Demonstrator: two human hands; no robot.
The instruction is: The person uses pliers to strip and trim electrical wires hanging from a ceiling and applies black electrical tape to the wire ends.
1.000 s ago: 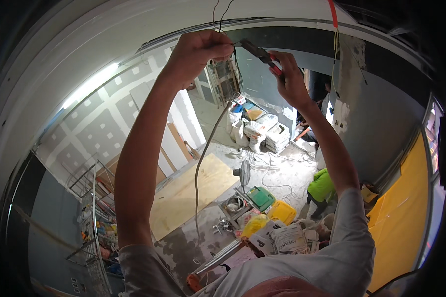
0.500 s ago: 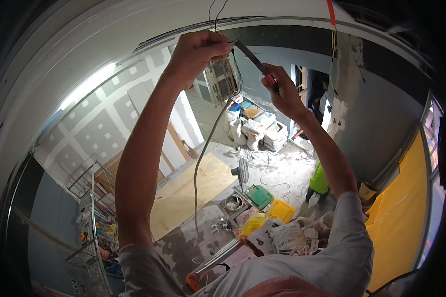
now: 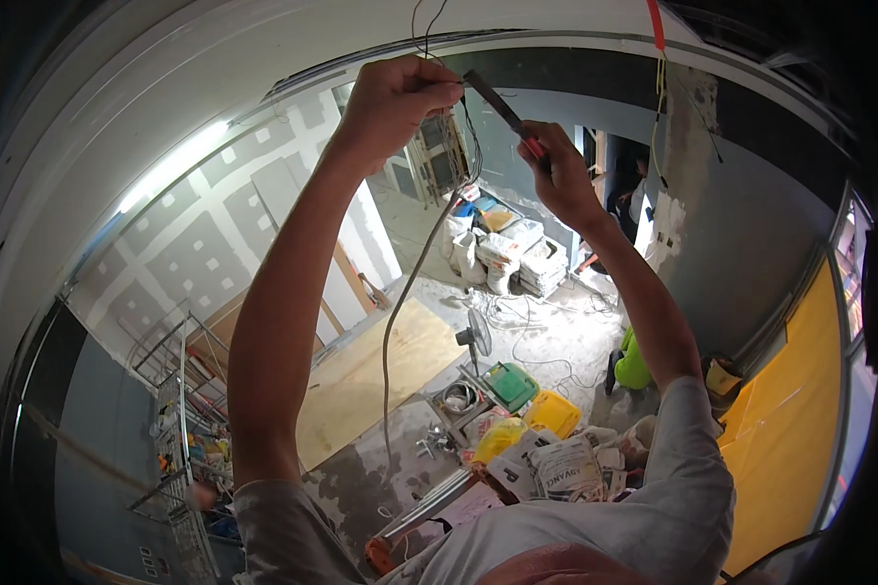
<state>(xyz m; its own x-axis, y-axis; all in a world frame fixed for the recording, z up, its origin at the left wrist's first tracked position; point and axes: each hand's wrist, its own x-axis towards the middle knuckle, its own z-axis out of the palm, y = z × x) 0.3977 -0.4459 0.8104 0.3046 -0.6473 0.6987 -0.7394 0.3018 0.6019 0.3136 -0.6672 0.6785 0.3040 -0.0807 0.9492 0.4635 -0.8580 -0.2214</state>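
Observation:
Both my arms are raised overhead. My left hand (image 3: 397,105) is closed in a pinch on a thin dark wire (image 3: 461,84) near the ceiling edge. My right hand (image 3: 559,171) grips the red-and-black handle of what looks like a utility knife (image 3: 496,100). Its long, flat, dark end points up and left, close to the left fingertips; whether it touches the wire I cannot tell. Several thin wires (image 3: 476,146) hang beside my left hand and run into a grey cable (image 3: 408,292) that drops toward the floor. Two more thin wires (image 3: 427,34) come down from above.
Far below lie a plywood sheet (image 3: 380,375), stacked bags (image 3: 517,249), a fan (image 3: 475,333), green (image 3: 511,386) and yellow (image 3: 553,415) plastic lids. Metal scaffolding (image 3: 182,419) stands left. A person in bright green (image 3: 633,363) is below right; another (image 3: 637,200) stands by the doorway.
My right hand and the knife have shifted slightly; my left hand keeps its pinch on the wire. The person in green below has bent or turned.

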